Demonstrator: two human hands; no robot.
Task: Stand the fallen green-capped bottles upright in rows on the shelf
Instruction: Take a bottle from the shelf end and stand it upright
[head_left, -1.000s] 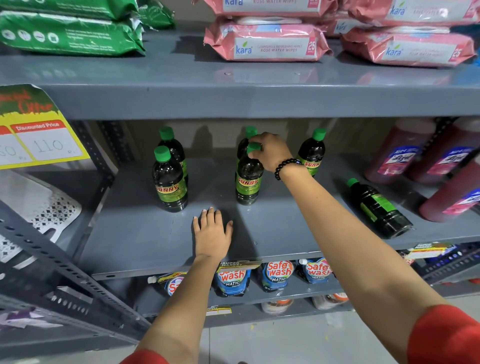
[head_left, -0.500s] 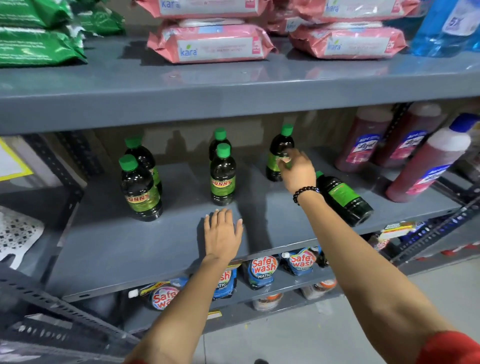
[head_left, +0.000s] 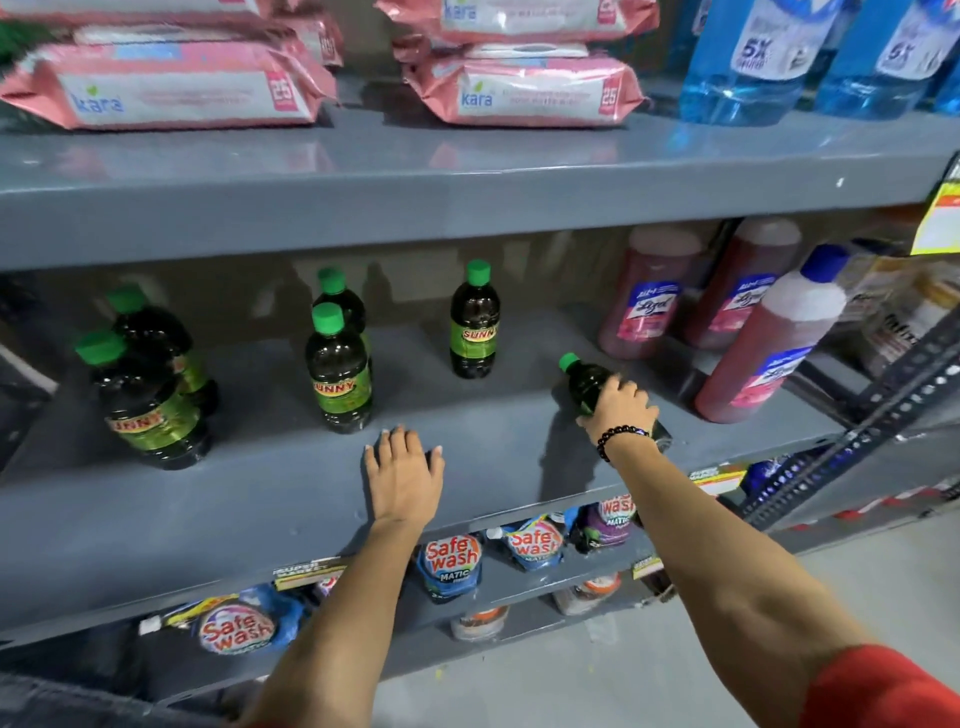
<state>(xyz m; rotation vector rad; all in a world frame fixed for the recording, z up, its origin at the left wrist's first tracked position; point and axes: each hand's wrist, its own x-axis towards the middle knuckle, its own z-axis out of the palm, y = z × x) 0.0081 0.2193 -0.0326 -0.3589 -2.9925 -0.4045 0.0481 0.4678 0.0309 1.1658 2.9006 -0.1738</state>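
The fallen bottle (head_left: 584, 382), lying near the shelf (head_left: 260, 483) front beside the pink jugs (head_left: 763, 343), looks full, rigid and slick, so we are wrapping our right hand (head_left: 618, 408) fingers around its body while our left hand (head_left: 405, 475) is resting flat, holding nothing.

Shop: grey steel shelves (head_left: 467, 187) stocked with products, price tag (head_left: 937, 218).

Dim light, blurred, warped edges
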